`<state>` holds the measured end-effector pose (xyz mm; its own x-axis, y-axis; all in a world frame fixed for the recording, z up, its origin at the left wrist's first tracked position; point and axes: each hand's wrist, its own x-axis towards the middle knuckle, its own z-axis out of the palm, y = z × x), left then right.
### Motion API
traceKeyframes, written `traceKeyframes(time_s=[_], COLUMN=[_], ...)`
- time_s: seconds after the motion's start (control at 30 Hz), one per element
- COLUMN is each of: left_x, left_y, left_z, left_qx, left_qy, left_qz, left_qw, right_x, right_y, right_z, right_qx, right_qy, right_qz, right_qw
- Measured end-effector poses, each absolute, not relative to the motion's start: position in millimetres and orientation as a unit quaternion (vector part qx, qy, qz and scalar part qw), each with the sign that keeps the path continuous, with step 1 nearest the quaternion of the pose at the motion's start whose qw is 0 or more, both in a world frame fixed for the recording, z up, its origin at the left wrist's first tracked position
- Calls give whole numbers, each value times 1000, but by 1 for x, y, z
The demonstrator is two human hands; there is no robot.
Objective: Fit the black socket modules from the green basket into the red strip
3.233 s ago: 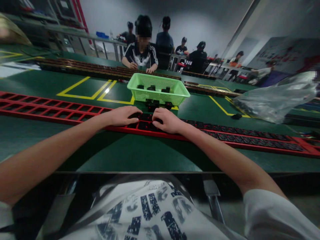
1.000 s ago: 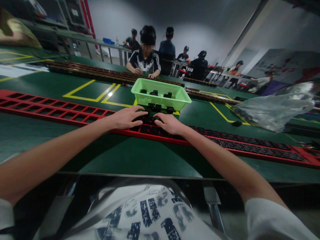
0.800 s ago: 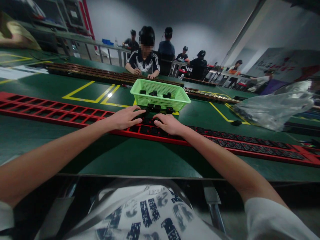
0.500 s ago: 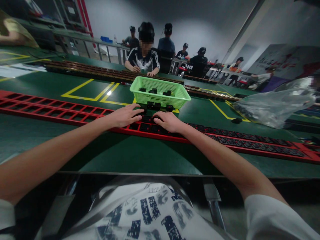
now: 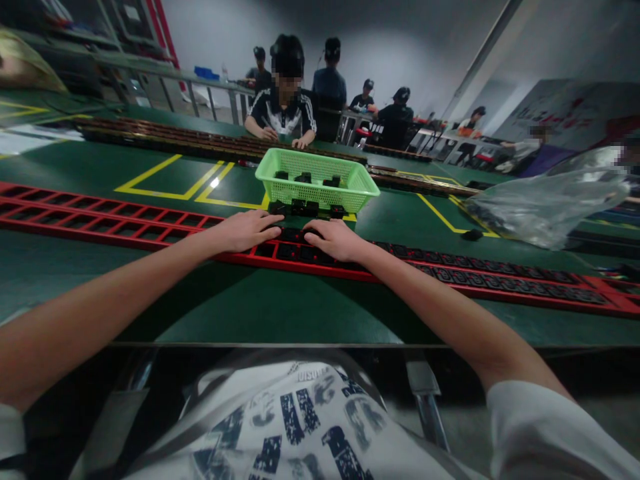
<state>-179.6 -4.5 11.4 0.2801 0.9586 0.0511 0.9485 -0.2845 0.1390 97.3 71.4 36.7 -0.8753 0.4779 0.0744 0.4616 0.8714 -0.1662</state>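
I count one red frame (image 5: 300,266) with two rows of slots across the worktop (image 5: 280,310), cut off at both sides; black pieces (image 5: 463,277) crowd its right part, too tightly packed for me to number. Over its middle I see two hands, the left hand (image 5: 246,230) near the right hand (image 5: 337,240); what lies beneath is hidden, so I can't tell if either grips anything. Just beyond stands one green basket (image 5: 320,195), three dark clumps (image 5: 303,177) visible inside.
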Motion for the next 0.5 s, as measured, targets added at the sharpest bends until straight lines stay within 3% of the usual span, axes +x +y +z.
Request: traceKeyframes(time_s=[0.5], left_x=[-184], left_y=[-4], left_z=[6], left_qx=[782], left_qy=[608], left_qz=[134], left_qw=[30], right_x=[97], right_y=[67], right_z=[41], right_qx=[-252], right_qy=[-964], right_qz=[74], right_qw=[41])
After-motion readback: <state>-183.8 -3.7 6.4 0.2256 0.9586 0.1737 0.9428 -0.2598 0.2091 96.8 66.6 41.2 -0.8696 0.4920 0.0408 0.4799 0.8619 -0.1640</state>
